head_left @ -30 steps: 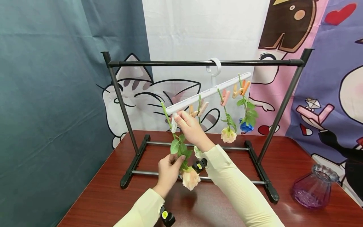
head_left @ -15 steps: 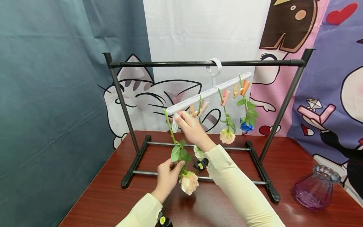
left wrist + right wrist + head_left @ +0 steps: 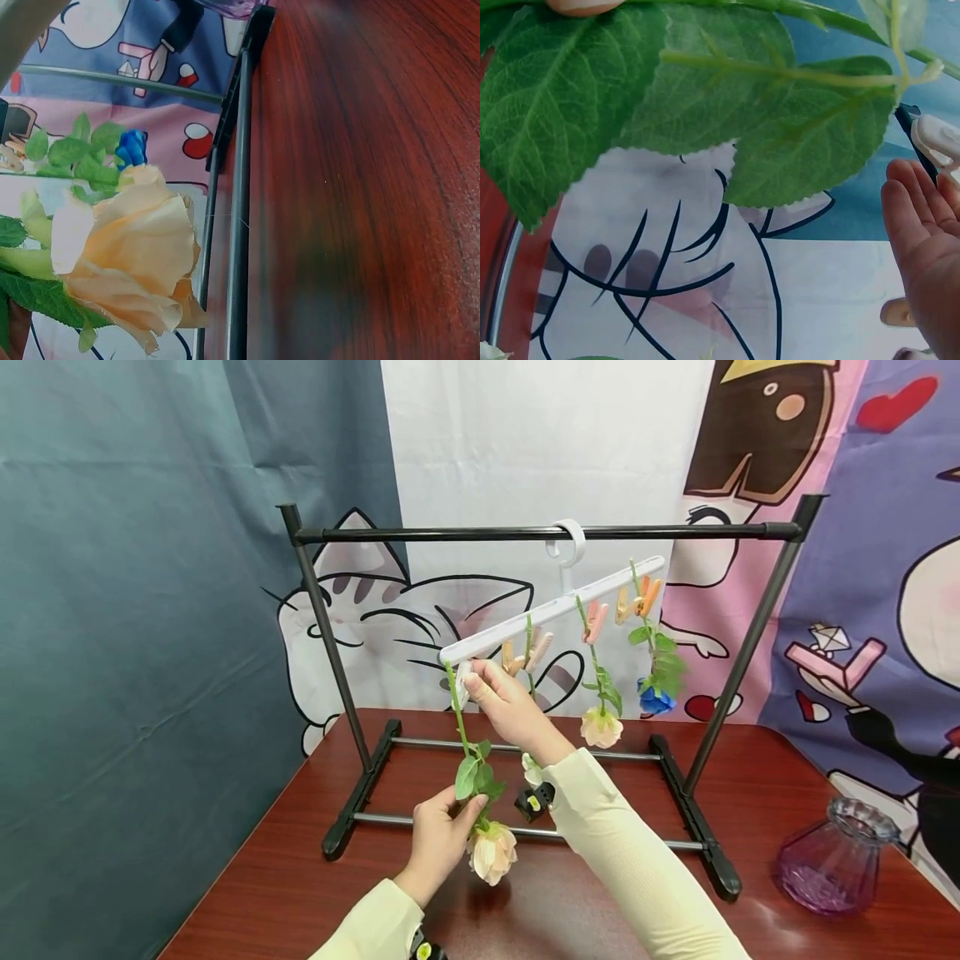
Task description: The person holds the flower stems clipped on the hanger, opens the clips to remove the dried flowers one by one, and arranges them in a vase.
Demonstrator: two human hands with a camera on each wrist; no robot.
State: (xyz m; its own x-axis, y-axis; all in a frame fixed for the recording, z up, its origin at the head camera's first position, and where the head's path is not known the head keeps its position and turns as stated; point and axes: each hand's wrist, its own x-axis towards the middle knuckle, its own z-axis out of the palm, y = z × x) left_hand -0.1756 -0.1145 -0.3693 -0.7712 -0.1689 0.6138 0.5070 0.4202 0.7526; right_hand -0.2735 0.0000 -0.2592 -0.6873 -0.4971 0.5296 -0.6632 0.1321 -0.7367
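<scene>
My left hand [image 3: 438, 839] pinches the leafy stem of a peach rose [image 3: 492, 853] just above its bloom, which hangs head down. The stem's cut end reaches up to the left end of the white hanger [image 3: 495, 637], beside a white clothespin [image 3: 462, 683]. My right hand [image 3: 513, 710] pinches that clothespin under the hanger's end. In the left wrist view the rose's bloom [image 3: 135, 255] fills the lower left. Green leaves [image 3: 802, 127] cross the right wrist view, with the clothespin [image 3: 935, 141] at its right edge.
The hanger tilts down to the left on a black rack [image 3: 465, 534]. Along it, clothespins hold another peach rose [image 3: 602, 727], a blue rose [image 3: 656, 697] and a white rose [image 3: 532, 771], partly hidden by my right arm. A purple glass vase [image 3: 836, 860] stands at right.
My left hand has lowered the peach rose. Its stem end has slid down and right, from above the hanger's left end to just below it. My right hand stays on the clothespin.
</scene>
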